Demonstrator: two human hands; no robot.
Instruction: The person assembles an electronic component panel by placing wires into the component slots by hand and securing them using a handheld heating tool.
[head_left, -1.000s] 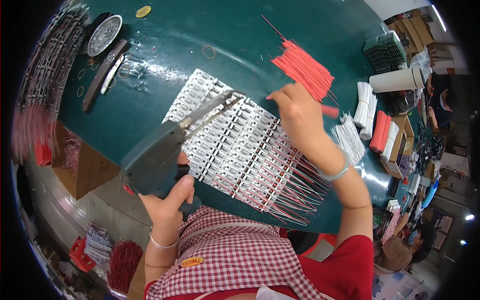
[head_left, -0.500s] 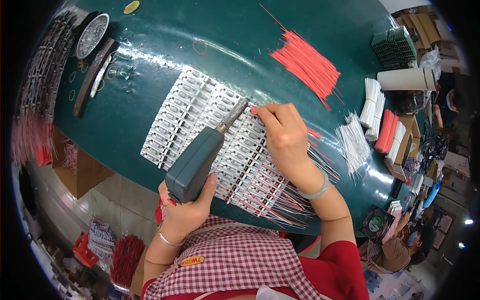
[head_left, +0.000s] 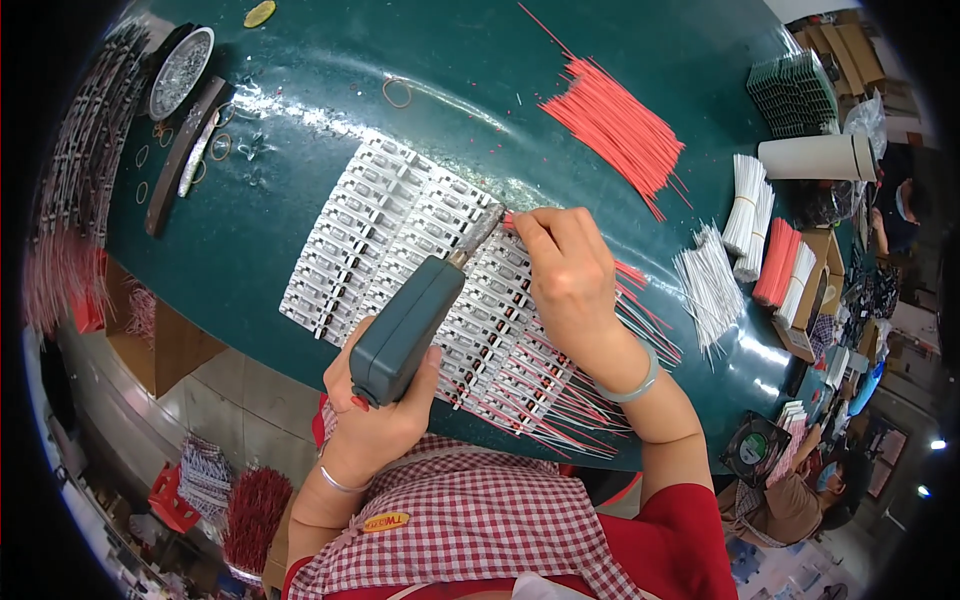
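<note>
Your left hand (head_left: 375,415) grips the iron (head_left: 410,325), its tip at the board strips (head_left: 400,245); your right hand (head_left: 570,275) pinches a red wire (head_left: 512,220) there. The near-right strips look wired, while the far-left ones seem left to do.

A sheet of small parts in rows (head_left: 400,240) lies on the middle of the table (head_left: 300,120); the left hand (head_left: 385,405) is at the near edge with a tool (head_left: 420,310) whose tip reaches onto the sheet; the right hand (head_left: 570,275) rests on the sheet, right of the tip; a loose pile of wires (head_left: 620,130) lies behind it; bundles of wires (head_left: 745,205) stand further right; a round dish (head_left: 180,72) is far left
</note>
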